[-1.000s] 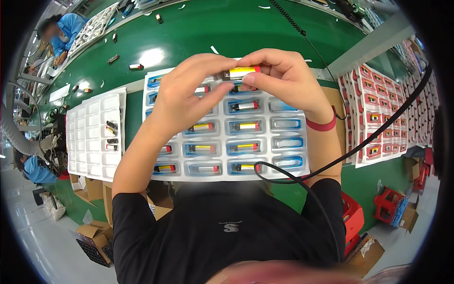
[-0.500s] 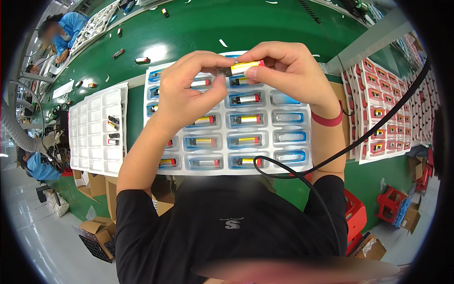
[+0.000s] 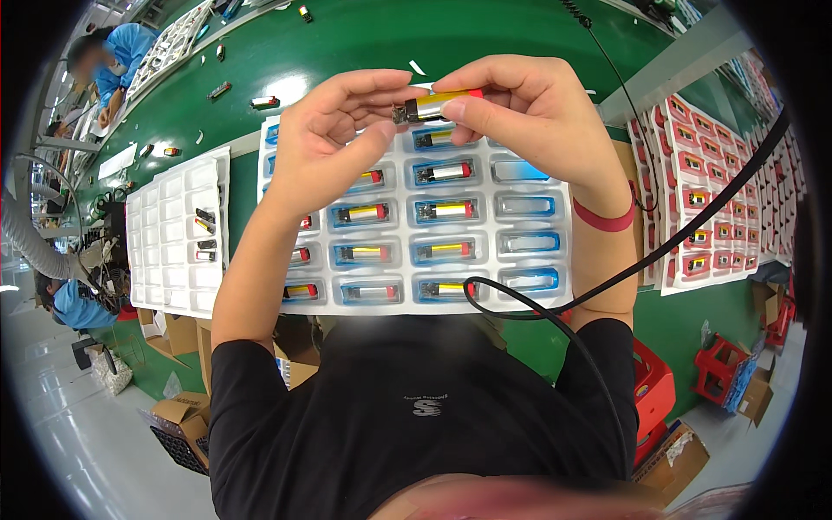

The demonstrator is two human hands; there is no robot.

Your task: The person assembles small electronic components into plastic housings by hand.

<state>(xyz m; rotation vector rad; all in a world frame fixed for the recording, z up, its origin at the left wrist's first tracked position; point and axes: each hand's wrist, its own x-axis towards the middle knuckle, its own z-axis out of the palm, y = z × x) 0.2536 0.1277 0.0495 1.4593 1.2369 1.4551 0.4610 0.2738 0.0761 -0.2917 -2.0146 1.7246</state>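
Observation:
My right hand (image 3: 537, 113) pinches a small battery assembly (image 3: 426, 107) between thumb and fingers. Its body is yellow and silver, with a red end in the right fingers and a dark circuit-board end toward the left. Facing that board end, my left hand (image 3: 322, 143) is open, thumb and fingers apart. Both hands hover above the far part of a white tray (image 3: 407, 309) of blue-rimmed casings. Many casings hold similar battery assemblies; several in the right column, such as one casing (image 3: 527, 206), show none. My hands hide some far-row pockets.
At left lies another white tray (image 3: 160, 234) with a few assemblies. Stacked trays of red casings (image 3: 693, 195) stand at right. A black cable (image 3: 685, 247) crosses over my right forearm. Loose assemblies lie on the green table (image 3: 347, 43). A person in blue (image 3: 130, 52) sits far left.
My left fingers have come off the assembly's board end and spread apart. The right hand still holds the assembly, now slightly farther up and left in view.

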